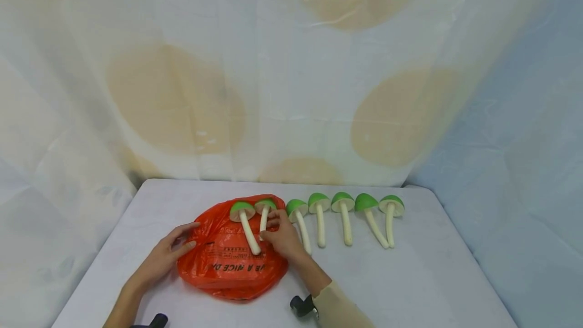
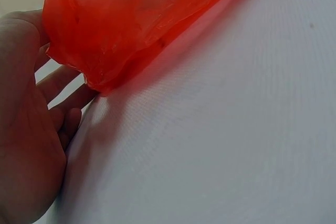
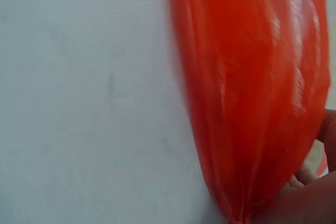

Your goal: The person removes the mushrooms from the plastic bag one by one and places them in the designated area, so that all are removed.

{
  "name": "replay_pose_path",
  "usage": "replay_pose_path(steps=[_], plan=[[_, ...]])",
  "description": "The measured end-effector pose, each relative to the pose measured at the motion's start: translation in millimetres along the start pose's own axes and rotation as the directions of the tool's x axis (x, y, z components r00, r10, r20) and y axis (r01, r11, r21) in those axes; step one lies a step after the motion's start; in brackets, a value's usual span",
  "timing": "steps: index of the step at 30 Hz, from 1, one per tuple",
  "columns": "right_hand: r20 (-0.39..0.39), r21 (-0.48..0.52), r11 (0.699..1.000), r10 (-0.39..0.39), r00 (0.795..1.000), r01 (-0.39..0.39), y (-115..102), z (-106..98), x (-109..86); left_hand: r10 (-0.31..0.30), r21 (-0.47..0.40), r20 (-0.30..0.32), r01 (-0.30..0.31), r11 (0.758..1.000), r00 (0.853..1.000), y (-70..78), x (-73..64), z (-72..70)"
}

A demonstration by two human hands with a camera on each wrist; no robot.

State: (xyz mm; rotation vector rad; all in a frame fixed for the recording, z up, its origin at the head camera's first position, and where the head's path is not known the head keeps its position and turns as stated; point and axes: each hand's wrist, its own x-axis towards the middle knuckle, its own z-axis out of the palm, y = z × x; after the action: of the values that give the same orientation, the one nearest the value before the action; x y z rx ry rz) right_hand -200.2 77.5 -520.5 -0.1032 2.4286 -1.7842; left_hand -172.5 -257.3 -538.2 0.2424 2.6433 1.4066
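Observation:
A red plastic bag with dark print lies on the table, and two toy mushrooms with green caps and pale stems rest on it. My left hand is at the bag's left edge, its fingers spread and touching the plastic; in the left wrist view the fingers reach along the bag's crumpled edge. With thumb and fingers, my right hand pinches the stem of the right-hand mushroom. The other mushroom lies just left of it. In the right wrist view the bag hides most of that hand.
Several more green-capped mushrooms stand in a row along the table to the right of the bag, the nearest one close beside my right hand. The white-covered table meets a pale patterned curtain at its back edge.

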Motion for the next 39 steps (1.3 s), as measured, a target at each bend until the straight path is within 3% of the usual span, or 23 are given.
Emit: replay_pose_path(steps=[6,15,25,39], plan=[[0.069,0.133,0.991,0.018,0.997,-0.027,-3.4,-7.6,-2.5,-0.005,0.001,-0.003,0.005,1.000,1.000,0.6,0.2,-0.1],[0.147,0.151,0.988,-0.004,0.989,-0.018,-4.5,-14.9,-8.3,-0.027,-0.012,0.003,0.027,1.000,1.000,-0.1,0.5,1.2],[0.186,0.137,0.991,-0.013,0.983,-0.013,-5.8,-20.4,-10.8,-0.003,0.008,-0.004,0.003,1.000,1.000,1.3,-0.1,0.2],[0.233,0.268,0.963,-0.057,0.971,-0.007,-18.7,-35.8,-15.0,-0.004,-0.021,0.002,0.004,1.000,1.000,1.4,-0.7,-0.9]])
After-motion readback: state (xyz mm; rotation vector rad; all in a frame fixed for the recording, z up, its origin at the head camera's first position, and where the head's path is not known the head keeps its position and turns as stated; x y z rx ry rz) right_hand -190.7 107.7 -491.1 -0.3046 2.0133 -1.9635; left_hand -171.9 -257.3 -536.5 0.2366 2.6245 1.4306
